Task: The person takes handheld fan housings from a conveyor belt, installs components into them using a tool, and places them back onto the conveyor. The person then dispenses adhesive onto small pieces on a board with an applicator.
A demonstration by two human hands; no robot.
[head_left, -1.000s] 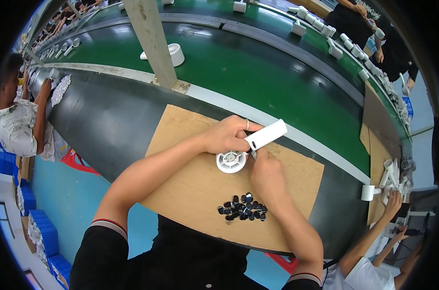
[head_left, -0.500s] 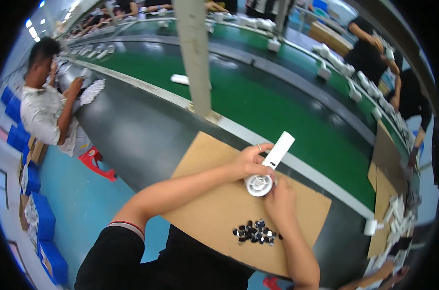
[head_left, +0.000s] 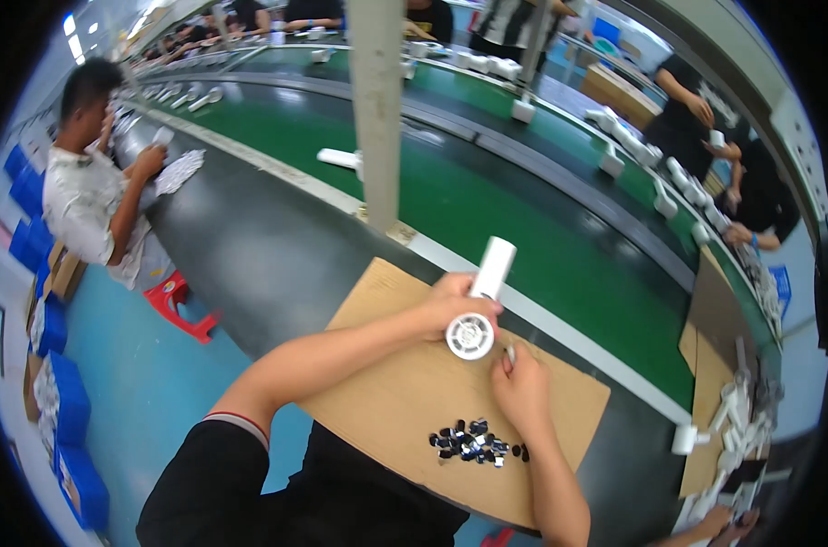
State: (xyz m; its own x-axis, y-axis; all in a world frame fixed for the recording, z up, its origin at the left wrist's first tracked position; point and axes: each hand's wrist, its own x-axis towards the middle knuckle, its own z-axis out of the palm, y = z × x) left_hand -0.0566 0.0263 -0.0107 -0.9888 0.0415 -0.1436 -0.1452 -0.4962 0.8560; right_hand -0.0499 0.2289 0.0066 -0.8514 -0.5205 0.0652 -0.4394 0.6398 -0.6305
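While the left hand (head_left: 448, 306) keeps its fingers wrapped around the neck of a white handheld device (head_left: 494, 270), the round vented head faces up toward the near side and the handle points to the far side, leaning slightly right. The device is held above the far part of a tan cardboard sheet (head_left: 396, 401). Just right of the round head, the right hand (head_left: 521, 381) has its thumb and forefinger closed on a small pale item (head_left: 510, 354), too small to make out.

Near the right hand, toward the near edge of the sheet, lies a loose cluster of small black pieces (head_left: 468, 443), some shiny. The sheet lies on a dark surface (head_left: 250, 251). Beyond it runs a green conveyor belt (head_left: 541, 237), with a pale post (head_left: 382, 118) on its near border and another white device (head_left: 336, 158) partly hidden behind the post. To the right, a white part (head_left: 684, 439) sits at the far edge of the surface. At the left, a co-worker (head_left: 84, 196) sits near a red stool (head_left: 170, 301).
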